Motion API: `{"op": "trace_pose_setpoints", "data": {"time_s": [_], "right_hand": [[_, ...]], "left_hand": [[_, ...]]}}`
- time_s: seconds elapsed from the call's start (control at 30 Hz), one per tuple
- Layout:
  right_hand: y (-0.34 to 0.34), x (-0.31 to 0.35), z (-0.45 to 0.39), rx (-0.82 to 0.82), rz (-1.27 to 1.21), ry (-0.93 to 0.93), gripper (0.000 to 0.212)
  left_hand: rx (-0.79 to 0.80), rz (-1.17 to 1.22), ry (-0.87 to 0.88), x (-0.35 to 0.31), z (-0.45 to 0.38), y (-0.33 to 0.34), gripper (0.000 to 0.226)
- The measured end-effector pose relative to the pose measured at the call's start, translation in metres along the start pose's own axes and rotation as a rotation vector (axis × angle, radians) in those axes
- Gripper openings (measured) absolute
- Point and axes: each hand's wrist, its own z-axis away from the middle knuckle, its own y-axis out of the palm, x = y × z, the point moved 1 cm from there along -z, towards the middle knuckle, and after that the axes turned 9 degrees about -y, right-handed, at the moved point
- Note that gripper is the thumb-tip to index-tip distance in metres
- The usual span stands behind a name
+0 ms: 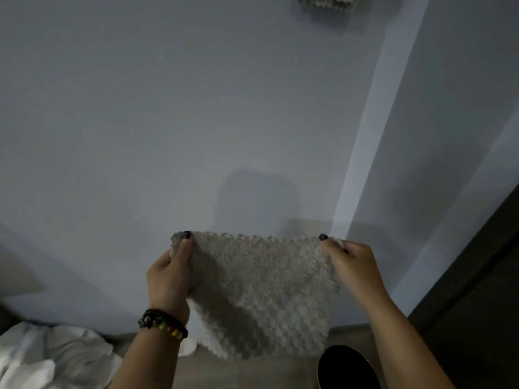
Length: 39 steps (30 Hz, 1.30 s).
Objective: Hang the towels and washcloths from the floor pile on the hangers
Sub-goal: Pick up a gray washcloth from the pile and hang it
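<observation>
Both hands pinch the top edge of a washcloth (261,293), one at each upper corner. Left hand (168,273): thumb (185,242) pressed on the near face of the cloth at the top left corner, other fingers curled behind it, hidden by the fabric. Right hand (354,262): thumb (327,244) on the near face at the top right corner, a bit of cloth bunched between thumb and the fingers behind. Neither hand is open; each is clamped on the cloth only. Cloth is cream, nubbly, stretched roughly flat between the hands, top edge near level, lower part hanging free with its bottom corner drooping toward the floor (252,372). It's held up in front of a plain pale wall (196,108), apart from it, casting a shadow there. Beaded bracelet (163,327) on the left wrist. Pile of white towels (50,357) on the floor at lower left, well apart from the held cloth. Dark rounded object (346,369) at bottom edge right of centre, can't tell what. At the top edge, a pale hanging item (325,2), mostly cropped. Dark door frame (471,276) at right.
</observation>
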Motion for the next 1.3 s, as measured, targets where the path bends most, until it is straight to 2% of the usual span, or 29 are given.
{"op": "trace_pose_setpoints", "data": {"time_s": [0.03,0.13,0.33,0.47,0.5,0.73,0.83,1.0,1.3], "right_hand": [[0.004,-0.001,0.001,-0.015,0.002,0.006,0.049],[0.012,0.000,0.012,0.003,-0.031,0.051,0.014],[0.015,0.043,0.029,0.182,-0.240,0.006,0.029],[0.012,0.063,0.035,0.485,-0.277,-0.026,0.040],[0.012,0.065,0.036,0.518,-0.232,-0.074,0.042],[0.014,0.081,0.040,0.341,0.123,-0.512,0.010],[0.020,0.085,0.038,0.284,0.179,-0.633,0.013],[0.026,0.091,0.043,0.351,-0.066,-0.541,0.013],[0.035,0.090,0.041,0.269,-0.055,-0.444,0.012]], "left_hand": [[-0.002,-0.023,0.011,0.001,-0.001,0.001,0.030],[0.062,-0.098,0.033,0.010,0.002,0.010,0.030],[0.198,-0.121,0.088,0.017,0.022,0.026,0.031],[0.290,-0.122,0.096,0.009,0.032,0.033,0.022],[0.312,-0.126,0.109,0.006,0.035,0.034,0.021],[0.497,-0.126,0.160,-0.014,0.054,0.031,0.023],[0.568,-0.081,0.075,-0.019,0.059,0.028,0.025],[0.584,-0.089,0.060,-0.022,0.060,0.020,0.027],[0.677,-0.142,0.052,-0.024,0.059,0.007,0.031]]}}
